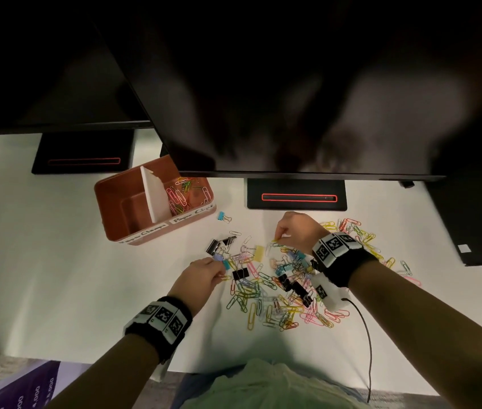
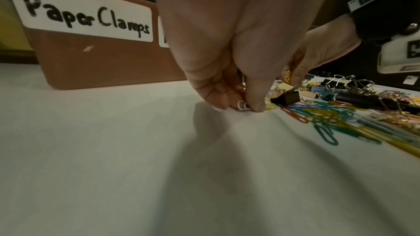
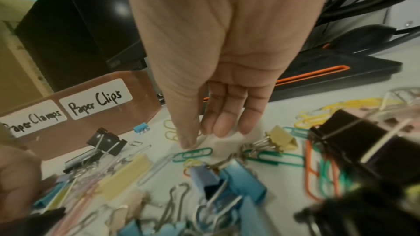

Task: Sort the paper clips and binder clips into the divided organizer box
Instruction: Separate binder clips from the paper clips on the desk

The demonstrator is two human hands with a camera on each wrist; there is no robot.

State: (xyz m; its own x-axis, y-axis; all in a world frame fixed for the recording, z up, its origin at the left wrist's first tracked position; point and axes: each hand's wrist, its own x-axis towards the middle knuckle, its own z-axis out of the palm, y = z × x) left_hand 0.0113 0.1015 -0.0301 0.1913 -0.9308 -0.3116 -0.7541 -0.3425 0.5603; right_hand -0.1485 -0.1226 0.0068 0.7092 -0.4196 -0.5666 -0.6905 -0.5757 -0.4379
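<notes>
Our left hand (image 2: pixel 229 71) pinches a small white plastic-coated wire paper clip (image 2: pixel 242 105), light, slick and flat on the white desk (image 2: pixel 113 150) at frame centre, best nipped by its edges, while our right hand (image 1: pixel 294 231) pinches a yellow one (image 1: pixel 275 240).

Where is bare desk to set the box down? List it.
Bare white desk lies left of the left hand, in front of the brown divided organizer box. Another strip runs along the near edge. Crowded: the colourful clip pile between both hands and beyond the right hand.
</notes>
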